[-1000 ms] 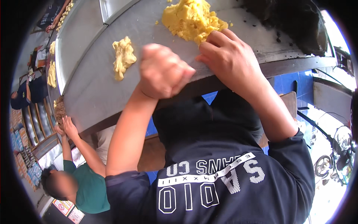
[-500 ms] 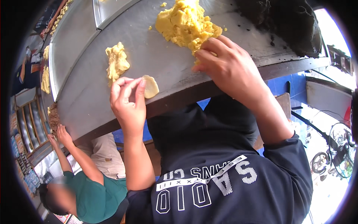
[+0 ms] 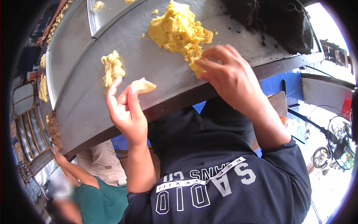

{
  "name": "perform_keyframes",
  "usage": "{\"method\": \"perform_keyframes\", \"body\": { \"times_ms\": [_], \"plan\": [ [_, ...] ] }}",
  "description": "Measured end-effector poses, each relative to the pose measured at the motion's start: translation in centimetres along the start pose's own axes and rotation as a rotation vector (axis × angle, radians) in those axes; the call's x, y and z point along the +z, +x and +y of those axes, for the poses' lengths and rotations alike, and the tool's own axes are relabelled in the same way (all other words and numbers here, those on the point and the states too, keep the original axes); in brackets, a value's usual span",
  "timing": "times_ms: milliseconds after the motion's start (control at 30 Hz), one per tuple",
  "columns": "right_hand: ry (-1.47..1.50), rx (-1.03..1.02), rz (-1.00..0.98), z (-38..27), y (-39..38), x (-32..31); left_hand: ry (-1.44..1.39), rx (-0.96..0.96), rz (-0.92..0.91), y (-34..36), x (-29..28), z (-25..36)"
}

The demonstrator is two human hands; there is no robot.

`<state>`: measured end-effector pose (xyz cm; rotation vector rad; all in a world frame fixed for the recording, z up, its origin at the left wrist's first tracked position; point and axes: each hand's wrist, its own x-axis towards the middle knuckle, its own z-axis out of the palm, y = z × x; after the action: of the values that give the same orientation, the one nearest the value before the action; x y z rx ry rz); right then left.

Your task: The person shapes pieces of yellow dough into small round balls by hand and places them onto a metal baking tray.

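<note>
My left hand (image 3: 128, 112) pinches a thin, pale dough piece (image 3: 144, 87) between thumb and fingers, tilted just above the metal work surface (image 3: 84, 114). A ragged lump of soft, pale dough (image 3: 112, 65) lies just beyond its fingertips. My right hand (image 3: 233, 80) has its curled fingers on the lower end of a big, crumbly yellow mass (image 3: 171, 31), gripping some of it; the fingertips are partly hidden.
A large dark mass (image 3: 283, 26) lies at back right. Metal trays (image 3: 69, 63) line the left, with a brown crumbly heap (image 3: 54, 132) below them. A co-worker in green (image 3: 93, 201) is at lower left. A fan (image 3: 339, 132) stands beyond the right edge.
My left hand came down from a blurred closed shape to pinch the flat dough piece, which has since tilted. My right hand stays at the yellow mass, fingers shifting slightly.
</note>
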<state>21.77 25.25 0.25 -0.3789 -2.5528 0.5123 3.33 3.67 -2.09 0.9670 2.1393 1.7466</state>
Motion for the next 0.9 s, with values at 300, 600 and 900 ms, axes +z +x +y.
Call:
{"method": "perform_keyframes", "body": {
  "times_ms": [300,600,900],
  "plan": [
    [0.367,-0.035,0.066,-3.6,3.0,4.1,-0.684,-0.319,-0.141,0.2,4.0,4.7],
    [0.642,-0.115,-0.008,-3.1,2.8,3.1,0.213,0.219,-0.240,2.1,1.5,-0.2],
    [0.495,-0.253,-0.083,-3.1,2.3,2.8,0.291,0.290,-0.452,3.9,1.7,1.2]
  ]
}}
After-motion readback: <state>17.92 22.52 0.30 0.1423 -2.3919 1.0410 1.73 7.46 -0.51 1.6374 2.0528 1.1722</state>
